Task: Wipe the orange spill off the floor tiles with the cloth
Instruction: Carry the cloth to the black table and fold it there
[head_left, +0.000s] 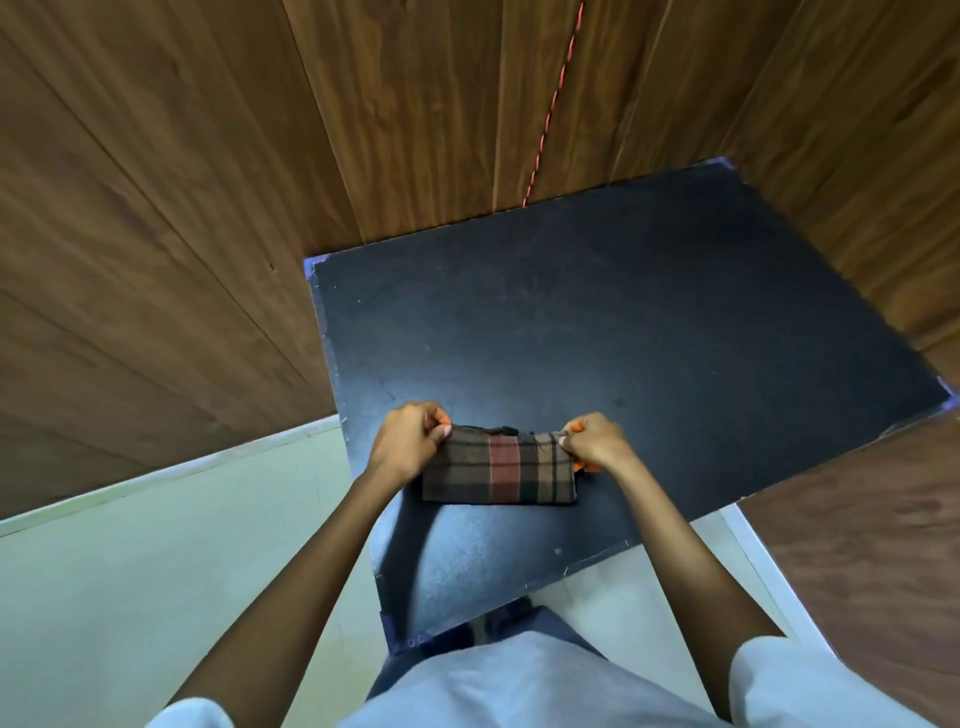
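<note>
Over matte black mat (623, 312) | folded plaid cloth (498, 470) | left hand (408, 441), right hand (597, 441) pinch its top corners

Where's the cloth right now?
Head view, lower centre: the folded cloth is pinched at its far corners by the left hand and right hand, over the black mat.

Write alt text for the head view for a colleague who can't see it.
The left hand and right hand pinch the top ends of a folded plaid cloth over a dark mat lying on pale floor tiles, wood panels around.
</note>
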